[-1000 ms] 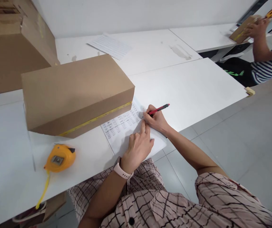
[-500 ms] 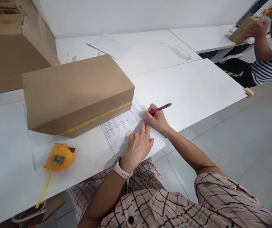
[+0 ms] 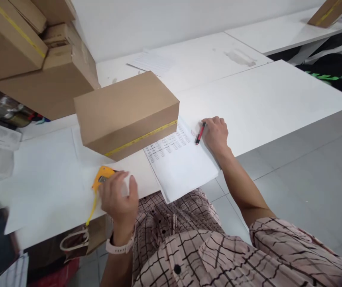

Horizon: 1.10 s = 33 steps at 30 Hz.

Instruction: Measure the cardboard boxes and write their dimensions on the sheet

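My left hand (image 3: 118,197), its thumb and fingers apart, is at the yellow tape measure (image 3: 103,172) and partly covers it. A short length of yellow tape (image 3: 92,209) hangs from its case over the table edge. My right hand (image 3: 218,133) rests by the right edge of the written sheets (image 3: 185,169), fingers loosely bent. A red and black pen (image 3: 200,134) lies on the paper, its upper end at those fingertips. Behind the sheets sits a closed cardboard box (image 3: 129,107) with a yellow measuring strip (image 3: 141,138) along its front side.
Stacked cardboard boxes (image 3: 51,83) stand at the back left. A large white sheet (image 3: 48,171) covers the table's left part. Another paper (image 3: 151,63) lies near the wall. Below the front edge is a bag with a handle (image 3: 78,239). A further box (image 3: 329,14) is at far right.
My left hand has left the paper and moved left to the tape measure. The pen has gone from my right hand's writing grip to lying on the sheet. The view has turned left.
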Motion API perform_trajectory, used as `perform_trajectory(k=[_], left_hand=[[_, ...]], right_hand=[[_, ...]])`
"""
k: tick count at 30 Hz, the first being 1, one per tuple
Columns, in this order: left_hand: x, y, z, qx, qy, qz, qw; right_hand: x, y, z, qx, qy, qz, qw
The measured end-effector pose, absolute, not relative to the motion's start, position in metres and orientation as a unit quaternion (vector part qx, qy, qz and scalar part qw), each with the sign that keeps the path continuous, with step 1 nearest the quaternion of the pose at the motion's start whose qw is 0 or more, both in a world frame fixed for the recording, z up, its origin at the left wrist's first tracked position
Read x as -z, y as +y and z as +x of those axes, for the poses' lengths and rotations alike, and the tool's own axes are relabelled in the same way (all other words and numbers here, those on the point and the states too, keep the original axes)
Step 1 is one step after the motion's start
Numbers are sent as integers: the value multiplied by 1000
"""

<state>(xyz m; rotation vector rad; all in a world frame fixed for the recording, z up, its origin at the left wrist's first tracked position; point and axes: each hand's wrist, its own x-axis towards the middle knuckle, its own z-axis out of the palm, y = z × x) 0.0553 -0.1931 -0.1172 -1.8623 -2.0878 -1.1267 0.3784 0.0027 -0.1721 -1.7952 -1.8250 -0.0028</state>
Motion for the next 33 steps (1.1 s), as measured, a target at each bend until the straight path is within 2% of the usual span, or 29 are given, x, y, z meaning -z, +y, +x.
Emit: perform_trajectory(k=[3, 7, 10, 13, 15, 18, 20, 25, 29, 33], left_hand=[[124, -191, 15, 323, -739, -584, 89], [134, -182, -4, 315, -770, -554, 16], [135, -189, 1, 362, -783, -506, -19], [131, -212, 22, 443, -737, -484, -163], [126, -230, 42, 470, -664, -500, -297], [119, -252, 71, 445, -556, -543, -445], [114, -261, 84, 424, -517, -554, -496], [103, -271, 89, 409, -506, -554, -520], [82, -267, 70, 420, -521, -567, -480], [42, -240, 24, 475, -562, -545, -403]], right_hand=[[177, 6, 377, -8, -667, -677, 312], [176, 12, 381, -54, -637, -688, 343], [158, 2, 376, -61, -619, -678, 392], [129, -39, 354, -73, -656, -607, 443], [112, -81, 331, -213, -705, -508, 448], [100, -141, 301, -533, -706, -338, 321], [99, -169, 290, -638, -650, -306, 277], [93, -193, 295, -683, -596, -304, 293], [69, -177, 304, -684, -591, -278, 324], [33, -111, 318, -624, -552, -316, 454]])
